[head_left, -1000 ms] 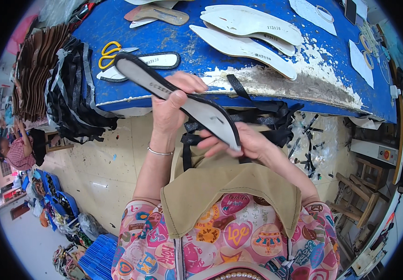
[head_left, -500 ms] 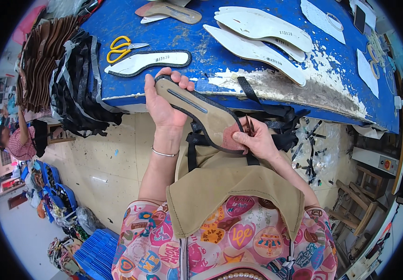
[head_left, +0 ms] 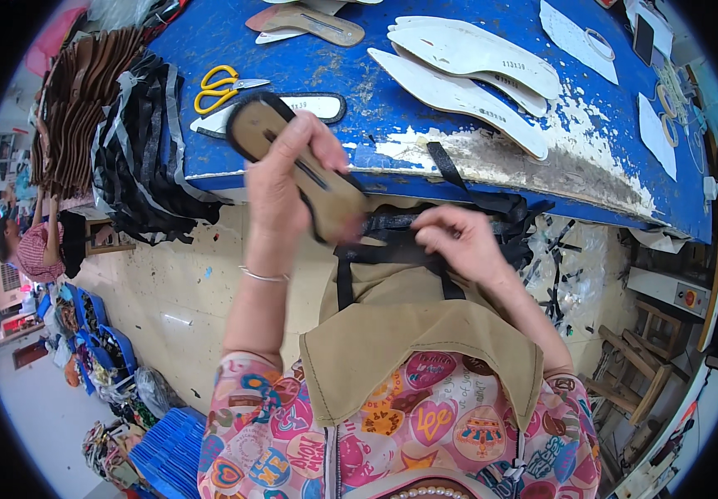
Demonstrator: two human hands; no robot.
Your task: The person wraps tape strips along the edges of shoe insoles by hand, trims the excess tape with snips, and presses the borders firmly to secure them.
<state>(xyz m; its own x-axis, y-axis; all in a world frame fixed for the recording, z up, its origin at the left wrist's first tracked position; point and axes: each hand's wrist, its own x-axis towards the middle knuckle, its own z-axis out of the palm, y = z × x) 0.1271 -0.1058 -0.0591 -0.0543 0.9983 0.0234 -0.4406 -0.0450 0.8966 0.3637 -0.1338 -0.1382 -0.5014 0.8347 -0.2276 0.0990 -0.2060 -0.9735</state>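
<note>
My left hand [head_left: 280,187] is closed around a brown shoe insole [head_left: 326,195] with a black edge strip and a long dark slot along its middle. The insole is tilted over the table's front edge, its lower end smeared by motion. To the right, over my lap, my right hand [head_left: 463,245] is apart from the insole. Its fingers are curled, and whatever they hold cannot be made out. Black strips [head_left: 500,204] hang beside and behind that hand. Partly behind the held insole, a white black-edged insole [head_left: 317,106] lies on the table near yellow-handled scissors [head_left: 219,87].
On the blue table [head_left: 292,71] lie stacked white insoles [head_left: 475,66], brown insoles [head_left: 313,23], paper sheets [head_left: 575,37] and a phone [head_left: 643,37]. Brown pieces [head_left: 76,108] and black strips [head_left: 134,150] hang at the left. Another person [head_left: 39,245] is farther left.
My right hand has let go of the insole's pinkish end and moved slightly right and down. My left hand has turned the insole steeper and shifted its grip over the top face.
</note>
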